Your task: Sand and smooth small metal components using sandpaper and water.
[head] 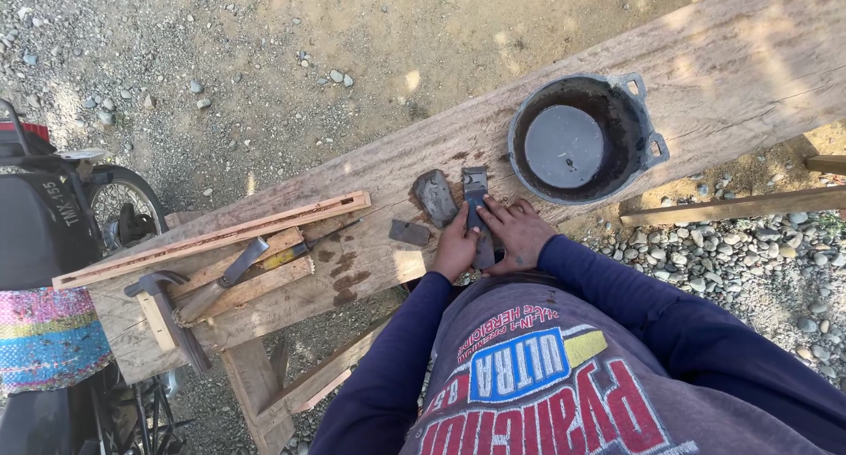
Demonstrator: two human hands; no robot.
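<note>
Two hands, left (456, 248) and right (520, 235), are pressing one flat blade (478, 213) against the tabletop (705, 76). Two dark stones (434, 196) (410, 233) are lying beside it. One black pot (582, 138) is sitting there, holding water. One hammer (163, 310), one chisel (225, 279) and one long wooden frame (211, 237) are resting further along. One motorcycle (53, 217) is standing nearby.

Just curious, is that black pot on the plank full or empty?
Partly filled: the upright black pot holds grey liquid below its rim, on the wooden plank.
</note>
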